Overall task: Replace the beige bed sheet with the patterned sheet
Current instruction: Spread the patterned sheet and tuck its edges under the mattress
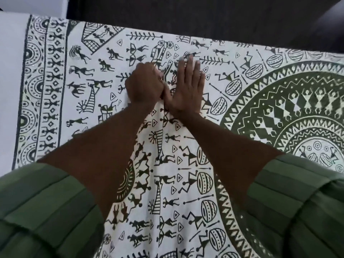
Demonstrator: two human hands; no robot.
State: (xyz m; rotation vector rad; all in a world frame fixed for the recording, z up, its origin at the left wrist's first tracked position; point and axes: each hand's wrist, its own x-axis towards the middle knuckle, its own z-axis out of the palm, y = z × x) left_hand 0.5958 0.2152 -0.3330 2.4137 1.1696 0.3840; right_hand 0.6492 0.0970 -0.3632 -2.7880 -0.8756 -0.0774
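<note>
The patterned sheet [175, 164], cream with dark green figures and a large round motif at the right, lies spread flat over the bed and fills most of the view. My right hand [188, 86] lies flat on it near the far edge, fingers straight and together, pressing down. My left hand [143, 84] sits right beside it, touching the right thumb, its fingers curled and pinching a small fold of the sheet. No beige sheet is in view.
The sheet's bordered edge [46, 90] runs down the left side, with a pale plain surface [9, 81] beyond it. A dark floor [204, 15] lies past the far edge of the bed. Green sleeves cover both my forearms at the bottom.
</note>
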